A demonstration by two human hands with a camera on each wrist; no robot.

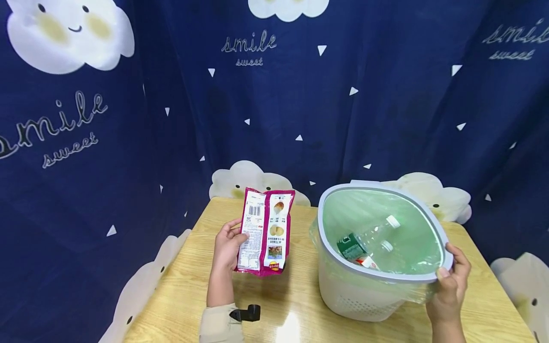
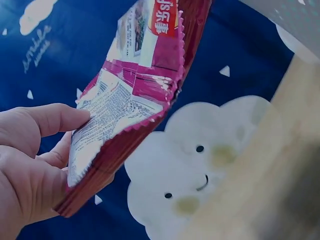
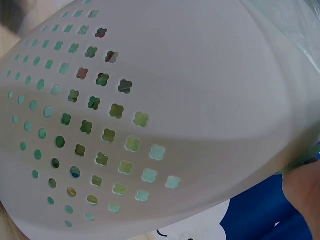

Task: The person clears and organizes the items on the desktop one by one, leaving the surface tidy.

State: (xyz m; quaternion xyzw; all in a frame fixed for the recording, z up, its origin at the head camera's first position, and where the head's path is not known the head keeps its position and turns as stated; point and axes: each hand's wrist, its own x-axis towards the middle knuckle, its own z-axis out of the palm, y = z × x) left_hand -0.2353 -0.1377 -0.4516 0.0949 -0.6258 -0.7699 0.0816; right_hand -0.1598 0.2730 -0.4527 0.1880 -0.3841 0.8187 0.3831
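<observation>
A magenta chip bag [image 1: 265, 233] with white label panels is pinched between the thumb and fingers of my left hand [image 1: 228, 245], above the left part of the table. In the left wrist view the chip bag [image 2: 125, 95] shows its crimped edge, with my thumb on the printed panel. My right hand [image 1: 450, 281] grips the rim of the trash bin [image 1: 381, 271] at its right side. A green liner bag [image 1: 373, 205] lines the bin, folded over the rim. Inside lie clear plastic bottles with white caps; one bottle [image 1: 352, 247] has a green label. The bin leans slightly.
The wooden table [image 1: 171, 305] carries the bin on its right half. Behind it hangs a dark blue curtain [image 1: 274, 119] with clouds and triangles. The right wrist view is mostly filled by the bin's perforated wall [image 3: 200, 85].
</observation>
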